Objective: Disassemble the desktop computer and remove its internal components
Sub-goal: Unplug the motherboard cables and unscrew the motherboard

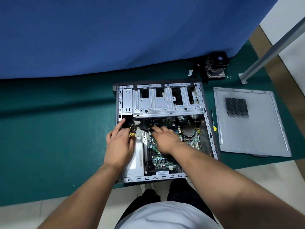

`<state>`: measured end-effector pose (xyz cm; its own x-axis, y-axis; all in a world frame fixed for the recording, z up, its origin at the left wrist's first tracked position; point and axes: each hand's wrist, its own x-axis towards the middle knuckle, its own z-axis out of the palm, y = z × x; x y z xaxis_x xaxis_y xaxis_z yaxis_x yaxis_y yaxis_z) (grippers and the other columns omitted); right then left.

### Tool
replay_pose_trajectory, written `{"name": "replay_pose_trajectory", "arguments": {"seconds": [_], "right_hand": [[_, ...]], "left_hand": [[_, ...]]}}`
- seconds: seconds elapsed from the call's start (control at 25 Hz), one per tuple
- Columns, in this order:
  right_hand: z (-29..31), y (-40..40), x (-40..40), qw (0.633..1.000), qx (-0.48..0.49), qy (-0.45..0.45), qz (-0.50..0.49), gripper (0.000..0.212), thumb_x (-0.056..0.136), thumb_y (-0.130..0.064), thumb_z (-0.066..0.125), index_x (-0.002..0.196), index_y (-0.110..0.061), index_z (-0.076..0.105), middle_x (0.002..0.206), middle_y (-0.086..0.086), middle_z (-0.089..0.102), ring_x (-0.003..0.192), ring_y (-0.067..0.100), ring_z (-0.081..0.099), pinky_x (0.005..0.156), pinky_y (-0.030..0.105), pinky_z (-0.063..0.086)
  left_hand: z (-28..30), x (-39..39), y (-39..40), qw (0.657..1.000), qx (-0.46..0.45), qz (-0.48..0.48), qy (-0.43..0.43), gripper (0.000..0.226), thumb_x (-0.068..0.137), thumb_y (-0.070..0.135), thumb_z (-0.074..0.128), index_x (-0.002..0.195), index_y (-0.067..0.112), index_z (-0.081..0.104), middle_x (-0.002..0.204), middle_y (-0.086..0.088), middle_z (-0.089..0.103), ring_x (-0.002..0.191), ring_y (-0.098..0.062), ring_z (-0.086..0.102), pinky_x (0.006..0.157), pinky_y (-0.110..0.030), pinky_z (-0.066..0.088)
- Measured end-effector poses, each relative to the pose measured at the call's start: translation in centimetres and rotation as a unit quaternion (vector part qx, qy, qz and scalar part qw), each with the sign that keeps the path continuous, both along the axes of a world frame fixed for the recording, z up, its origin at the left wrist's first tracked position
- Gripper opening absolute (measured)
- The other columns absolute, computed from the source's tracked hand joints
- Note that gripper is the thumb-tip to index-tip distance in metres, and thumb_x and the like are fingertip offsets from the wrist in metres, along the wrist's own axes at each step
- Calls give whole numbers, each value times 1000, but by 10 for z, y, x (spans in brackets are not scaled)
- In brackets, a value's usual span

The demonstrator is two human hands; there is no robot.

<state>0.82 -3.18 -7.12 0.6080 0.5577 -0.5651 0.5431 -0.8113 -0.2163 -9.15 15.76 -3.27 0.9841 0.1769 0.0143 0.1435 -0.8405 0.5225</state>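
An open desktop case point(208, 123) lies on its side on the green table. Inside it, a green motherboard point(162, 158) fills the lower middle, and a silver power supply point(138, 154) sits along its left. My left hand point(118, 142) rests over the power supply's top end, thumb stretched toward the case's left wall, fingers beside a bundle of yellow and black cables point(134, 130) with white plugs. My right hand point(165, 138) reaches onto the motherboard's upper left, its fingertips at a black cable there. Whether either hand pinches anything is hidden.
A silver drive cage point(166, 104) spans the case's upper part. The removed side panel point(249, 123) lies to the right, with a screwdriver point(213, 123) between it and the case. A CPU cooler point(216, 66) and small screws point(229, 77) sit behind. A metal post point(270, 50) stands at far right.
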Motion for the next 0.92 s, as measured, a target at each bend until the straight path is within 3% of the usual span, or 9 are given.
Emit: {"name": "replay_pose_trajectory", "arguments": {"seconds": [0.2, 0.36, 0.52, 0.64, 0.8, 0.92], "right_hand": [[-3, 3, 0, 999, 17, -8, -26, 63, 86, -6, 57, 147, -12, 46, 159, 6, 34, 139, 29, 36, 117, 46, 35], [-2, 5, -1, 998, 40, -11, -50, 61, 92, -9, 54, 152, -11, 42, 160, 7, 34, 141, 29, 39, 119, 43, 33], [8, 6, 4, 992, 110, -8, -56, 48, 97, -5, 48, 144, -11, 53, 154, 1, 42, 132, 26, 50, 116, 38, 37], [15, 9, -1, 990, 136, -8, -20, 43, 100, -12, 48, 143, -11, 55, 154, -2, 43, 136, 24, 46, 120, 37, 30], [21, 10, -15, 979, 195, -36, -40, 35, 101, -15, 50, 134, -9, 62, 144, 0, 54, 141, 20, 38, 126, 36, 14], [27, 6, -21, 957, 258, 17, -127, 30, 101, -12, 53, 129, -15, 63, 134, 2, 60, 130, 20, 48, 119, 37, 31]], "left_hand": [[1, 1, -1, 1000, 23, -6, 13, 19, 100, 27, 46, 82, 29, 40, 101, 3, 65, 149, -13, 27, 100, -40, 29], [0, 1, 0, 999, 47, -16, 21, 7, 97, 26, 49, 92, 24, 53, 112, 3, 67, 147, -14, 32, 102, -45, 33], [-3, 1, 0, 997, 66, -20, 23, 12, 97, 29, 48, 98, 24, 59, 117, 5, 68, 146, -12, 33, 105, -44, 30], [-2, 1, 0, 997, 71, -22, 17, 20, 97, 31, 44, 100, 22, 61, 116, 5, 69, 145, -13, 35, 105, -45, 30], [1, 1, -2, 997, 72, -27, 8, 44, 93, 33, 40, 127, 21, 64, 134, 10, 64, 145, -10, 35, 110, -44, 25], [1, 0, -3, 995, 91, -40, 15, 51, 93, 34, 38, 138, 22, 59, 143, 11, 59, 147, -8, 33, 114, -46, 20]]}}
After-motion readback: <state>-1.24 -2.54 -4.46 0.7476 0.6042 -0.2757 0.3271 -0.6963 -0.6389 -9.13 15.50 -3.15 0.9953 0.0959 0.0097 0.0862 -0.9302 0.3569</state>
